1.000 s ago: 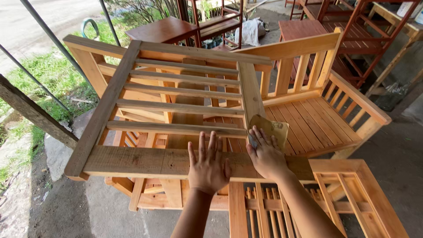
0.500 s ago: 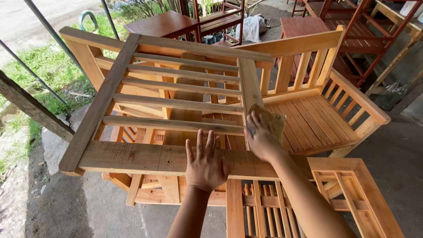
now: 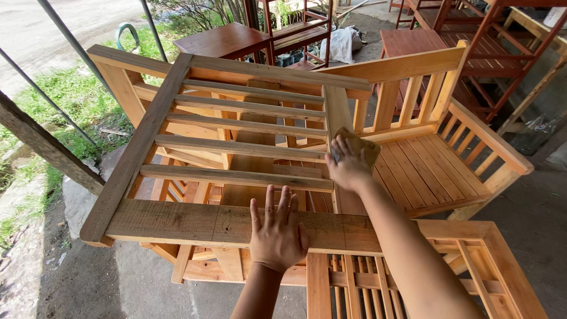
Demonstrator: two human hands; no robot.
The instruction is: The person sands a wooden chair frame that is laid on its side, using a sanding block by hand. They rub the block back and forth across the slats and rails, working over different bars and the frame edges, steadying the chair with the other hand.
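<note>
Sandpaper sheet (image 3: 361,147), tan, folded, pressed under right hand (image 3: 348,165) on the right upright of a slatted wooden frame (image 3: 236,145); fingers curled over it, most of the sheet hidden. Left hand (image 3: 277,233) flat on the frame's near rail, fingers spread wide, holding nothing. Frame lies on an unfinished bench (image 3: 437,159). Red-brown tables (image 3: 221,38) behind, tops cut off. White crumpled cloth or bag (image 3: 344,44) at back, unclear.

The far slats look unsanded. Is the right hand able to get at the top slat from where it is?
Probably yes. The right hand with its sandpaper is on the frame's side rail, and nothing lies between it and the top slat.
</note>
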